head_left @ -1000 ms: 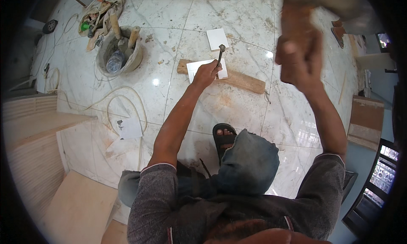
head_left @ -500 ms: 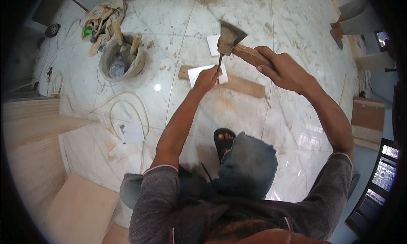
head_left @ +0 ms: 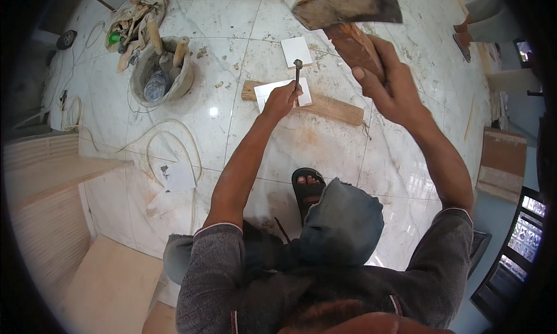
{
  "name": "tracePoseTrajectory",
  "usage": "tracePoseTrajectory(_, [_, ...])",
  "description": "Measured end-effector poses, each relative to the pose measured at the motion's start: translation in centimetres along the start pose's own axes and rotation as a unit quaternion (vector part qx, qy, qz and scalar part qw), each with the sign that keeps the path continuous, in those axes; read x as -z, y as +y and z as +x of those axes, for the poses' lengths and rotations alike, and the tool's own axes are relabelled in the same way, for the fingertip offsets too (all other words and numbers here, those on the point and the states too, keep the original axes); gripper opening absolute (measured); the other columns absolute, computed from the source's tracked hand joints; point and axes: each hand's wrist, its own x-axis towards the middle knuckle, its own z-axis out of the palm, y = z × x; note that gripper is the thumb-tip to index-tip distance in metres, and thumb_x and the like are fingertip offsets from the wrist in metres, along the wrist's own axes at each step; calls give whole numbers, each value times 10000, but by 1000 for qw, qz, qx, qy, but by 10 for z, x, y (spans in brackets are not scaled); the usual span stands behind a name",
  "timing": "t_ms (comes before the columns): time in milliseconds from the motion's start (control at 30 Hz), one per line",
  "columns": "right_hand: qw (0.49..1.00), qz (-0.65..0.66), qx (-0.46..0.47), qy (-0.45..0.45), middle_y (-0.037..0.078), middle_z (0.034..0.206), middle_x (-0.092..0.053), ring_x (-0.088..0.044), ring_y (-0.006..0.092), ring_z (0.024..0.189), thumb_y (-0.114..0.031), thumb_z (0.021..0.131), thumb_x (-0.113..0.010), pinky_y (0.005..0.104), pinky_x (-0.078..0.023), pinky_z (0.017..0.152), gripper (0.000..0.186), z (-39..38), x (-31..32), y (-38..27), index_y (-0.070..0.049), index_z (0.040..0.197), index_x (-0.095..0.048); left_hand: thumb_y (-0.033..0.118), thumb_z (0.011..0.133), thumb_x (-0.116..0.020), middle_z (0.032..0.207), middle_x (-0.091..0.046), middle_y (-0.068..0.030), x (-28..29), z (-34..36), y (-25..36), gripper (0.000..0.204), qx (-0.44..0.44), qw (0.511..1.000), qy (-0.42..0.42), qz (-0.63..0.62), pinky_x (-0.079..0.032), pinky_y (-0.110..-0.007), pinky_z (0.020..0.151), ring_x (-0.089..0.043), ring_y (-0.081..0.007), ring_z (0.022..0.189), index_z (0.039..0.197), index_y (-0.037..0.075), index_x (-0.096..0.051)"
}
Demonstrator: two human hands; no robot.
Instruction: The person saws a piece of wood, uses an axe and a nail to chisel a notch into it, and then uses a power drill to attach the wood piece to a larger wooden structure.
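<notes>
One tile across plank, second tile beyond, bucket, hose leftward

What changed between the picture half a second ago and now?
The hatchet in the right hand has lifted away from the metal rod's top, up and rightward in view. Nothing was grasped or released. The left hand still grips the rod over the white tile; the wooden plank stayed put.

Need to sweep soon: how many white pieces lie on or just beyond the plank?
2. One piece lies across the plank, partly covered by the left hand; the other piece is on the floor just beyond. The hand could hide more.
</notes>
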Motion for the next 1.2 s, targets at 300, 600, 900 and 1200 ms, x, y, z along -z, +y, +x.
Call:
tracePoseTrajectory(300, [948, 180, -254, -70, 121, 728, -585, -585, 167, 558, -362, 924, -537, 324, -479, 535, 542, -72, -80, 84, -31, 1327, -393, 157, 906, -570, 816, -628, -144, -16, -15, -20, 153, -28, 997, 71, -31, -479, -382, 689, -630, -298, 786, 906, 4, -559])
tracePoseTrajectory(600, [840, 406, -334, -133, 108, 725, -559, -557, 159, 494, -380, 913, -556, 308, -482, 451, 548, -112, -219, 139, 8, 1268, -403, 255, 979, -476, 877, -636, -84, 55, -36, 19, 182, 117, 893, 210, -380, -529, -291, 708, -647, -185, 845, 984, 73, -493])
tracePoseTrajectory(900, [979, 36, -142, -142, 183, 900, -631, -649, 276, 771, -289, 912, -573, 376, -533, 688, 409, -27, -250, 137, 8, 1186, -508, 215, 972, -482, 882, -592, -97, 98, -63, 53, 169, 164, 746, 293, -575, -550, -325, 727, -631, -234, 848, 977, 47, -494])
tracePoseTrajectory(1200, [879, 476, -24, -26, 144, 1324, -496, -482, 270, 1216, -213, 879, -571, 383, -383, 1012, 541, 38, -194, 105, -22, 1358, -408, 243, 994, -411, 1019, -614, -143, 81, -68, 57, 280, 167, 668, 148, -710, -512, -340, 868, -607, -230, 940, 1101, 5, -515])
